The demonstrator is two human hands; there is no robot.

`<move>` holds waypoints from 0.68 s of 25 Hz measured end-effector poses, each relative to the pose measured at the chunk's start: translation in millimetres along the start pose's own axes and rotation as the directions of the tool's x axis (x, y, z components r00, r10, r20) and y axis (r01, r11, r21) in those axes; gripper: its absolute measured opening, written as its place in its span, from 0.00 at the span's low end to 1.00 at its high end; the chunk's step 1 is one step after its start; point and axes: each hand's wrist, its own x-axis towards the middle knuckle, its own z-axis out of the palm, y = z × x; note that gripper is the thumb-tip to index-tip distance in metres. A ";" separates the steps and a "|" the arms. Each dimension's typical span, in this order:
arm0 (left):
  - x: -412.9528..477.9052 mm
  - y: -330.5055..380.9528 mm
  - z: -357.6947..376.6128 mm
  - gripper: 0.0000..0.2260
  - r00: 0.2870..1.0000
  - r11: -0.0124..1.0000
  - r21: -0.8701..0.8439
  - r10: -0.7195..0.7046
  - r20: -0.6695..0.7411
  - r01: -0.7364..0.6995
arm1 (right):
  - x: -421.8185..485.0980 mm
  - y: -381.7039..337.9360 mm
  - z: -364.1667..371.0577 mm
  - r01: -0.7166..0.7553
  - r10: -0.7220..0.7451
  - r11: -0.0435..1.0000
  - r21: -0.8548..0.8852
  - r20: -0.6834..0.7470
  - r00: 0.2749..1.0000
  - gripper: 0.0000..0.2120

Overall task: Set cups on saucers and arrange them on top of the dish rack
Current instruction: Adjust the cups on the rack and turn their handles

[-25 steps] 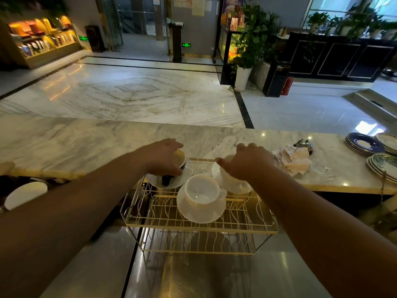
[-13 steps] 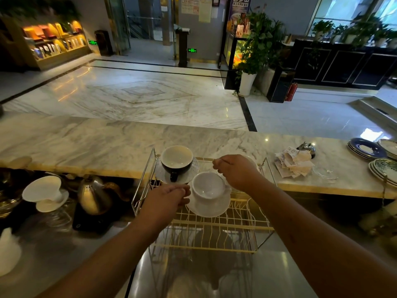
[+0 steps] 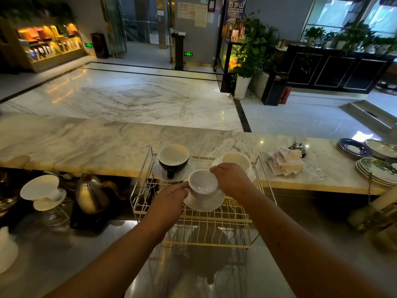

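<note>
A gold wire dish rack [image 3: 193,220] stands on the steel counter. On its top sit three cup sets. A black cup [image 3: 173,159] rests on a clear saucer at the back left. At the back right a cream cup [image 3: 235,161] stands on a white saucer. In front, a white cup [image 3: 203,183] sits on a white saucer [image 3: 204,204]. My left hand [image 3: 169,201] touches the white cup's left side and the saucer edge. My right hand [image 3: 232,178] grips the white cup's right rim.
A steel kettle [image 3: 91,193] on a black base and white drippers [image 3: 40,190] stand left of the rack. On the marble bar top lie crumpled receipts [image 3: 283,161], a bell and stacked plates [image 3: 374,166] at the right. Steel counter lies in front of the rack.
My left hand left the black cup set and came to the front white cup. My right hand moved off the cream cup onto the white cup's rim. The view shifted.
</note>
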 end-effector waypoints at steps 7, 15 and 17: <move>20.8 2.0 -3.9 0.17 0.998 0.989 0.138 0.044 0.034 -0.049 | -37.1 6.9 1.2 -0.145 0.184 0.858 0.493 -0.032 0.982 0.15; 41.6 17.8 7.5 0.20 0.996 0.977 0.205 0.044 0.078 -0.060 | -70.7 16.1 22.1 -0.166 0.236 0.603 0.781 0.024 0.971 0.19; 45.5 22.7 10.3 0.20 0.993 0.950 0.294 0.082 0.091 -0.105 | -74.3 18.6 30.1 -0.142 0.208 0.598 0.789 0.018 0.978 0.19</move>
